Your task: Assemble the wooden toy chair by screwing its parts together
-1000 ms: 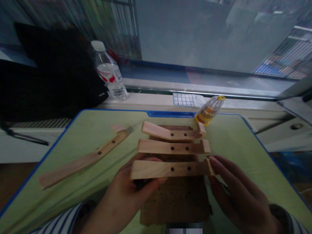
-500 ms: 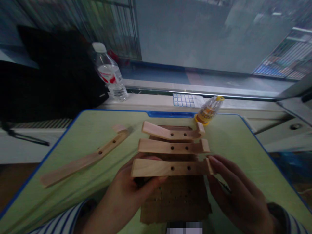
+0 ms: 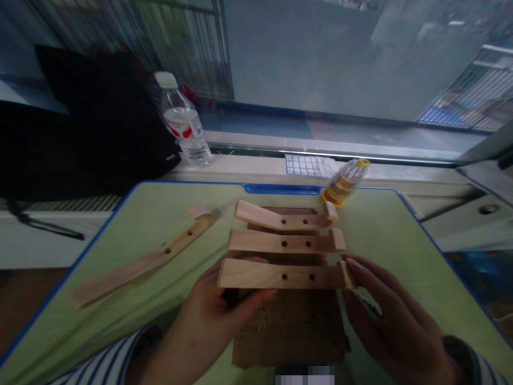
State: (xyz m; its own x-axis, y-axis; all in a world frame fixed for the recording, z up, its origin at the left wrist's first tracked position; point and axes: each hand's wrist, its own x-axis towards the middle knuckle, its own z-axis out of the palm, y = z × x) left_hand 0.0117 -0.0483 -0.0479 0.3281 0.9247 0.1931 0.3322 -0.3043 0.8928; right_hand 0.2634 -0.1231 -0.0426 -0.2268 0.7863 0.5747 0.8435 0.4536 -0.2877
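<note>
My left hand (image 3: 212, 315) holds the left part of the nearest wooden hook (image 3: 252, 274), fingers behind it and thumb along its lower front. This hook is pale, with two dark holes and an upturned right end. My right hand (image 3: 395, 315) pinches that right end between thumb and fingers. A thin dark item (image 3: 371, 307) shows by the right palm; its kind I cannot make out. Beyond lie a second wooden hook (image 3: 256, 240) and a third wooden hook (image 3: 262, 214), roughly parallel. Beneath them is a brown board (image 3: 288, 342) marked with small holes.
Another wooden hook (image 3: 132, 267) lies slantwise on the green, blue-edged table (image 3: 168, 214). A yellow-capped bottle (image 3: 344, 182) stands at the back edge. Behind, on the sill, are a water bottle (image 3: 184, 128) and a gridded white sheet (image 3: 302, 166). A black bag (image 3: 120, 117) sits at left.
The whole view has shifted very slightly. Both hands keep the same hold on the nearest hook, and the other hooks lie as before.
</note>
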